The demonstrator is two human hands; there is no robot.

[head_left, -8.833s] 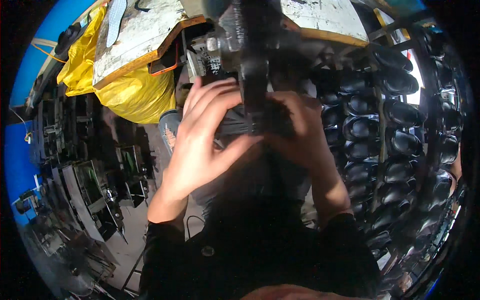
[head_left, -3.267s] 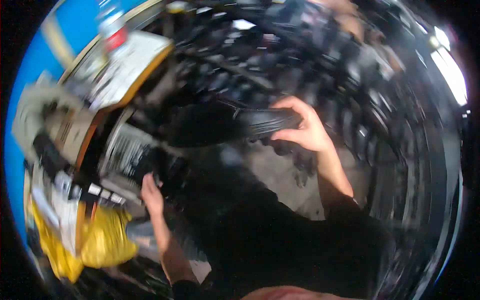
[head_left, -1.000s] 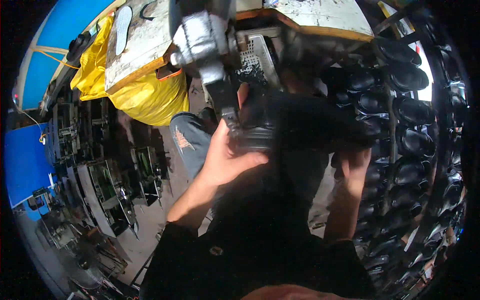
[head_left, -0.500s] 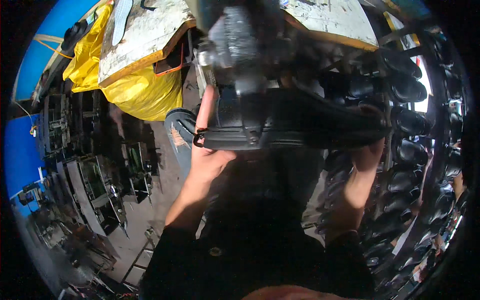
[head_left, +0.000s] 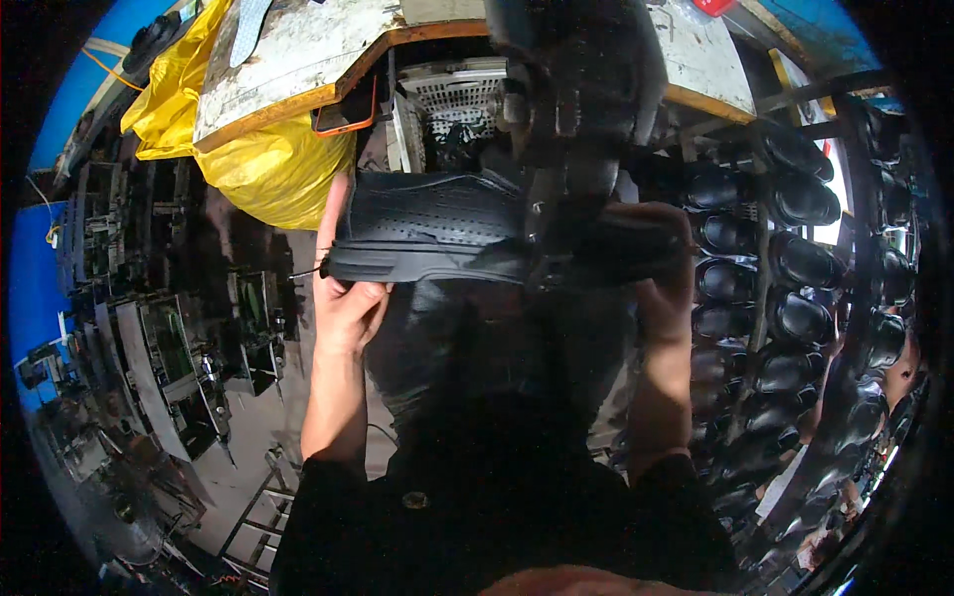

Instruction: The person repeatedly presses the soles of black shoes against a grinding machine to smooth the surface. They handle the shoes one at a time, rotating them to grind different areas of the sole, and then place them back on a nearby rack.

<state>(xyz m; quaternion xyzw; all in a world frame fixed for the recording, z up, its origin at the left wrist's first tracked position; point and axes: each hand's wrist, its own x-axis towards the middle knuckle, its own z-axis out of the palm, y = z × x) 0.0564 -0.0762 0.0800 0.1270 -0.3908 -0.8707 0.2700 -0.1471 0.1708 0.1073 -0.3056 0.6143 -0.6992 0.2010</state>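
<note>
A black leather shoe point(head_left: 432, 223) with rows of small perforations and a thick sole is held sideways across the middle. My left hand point(head_left: 343, 308) grips its left end, with a finger up along the end and the thumb under the sole. A short dark thread or wire sticks out of the sole's edge beside that hand. My right hand point(head_left: 664, 253), in shadow, is closed around the shoe's other end. In front of the shoe's middle stands a dark machine arm point(head_left: 586, 79), hiding part of it. Whether the machine touches the shoe I cannot tell.
A worn white worktable point(head_left: 298, 55) with a cut-out lies ahead, an orange-edged phone-like object point(head_left: 348, 119) at its rim. Below are a light plastic basket point(head_left: 462, 84) and a yellow sack point(head_left: 273, 174). Racks of black shoes point(head_left: 800, 258) stand right; metal equipment point(head_left: 164, 368) stands left.
Both hands and the shoe have shifted left in view, while the machine arm now appears farther right. More of the shoe's perforated side and the basket now show.
</note>
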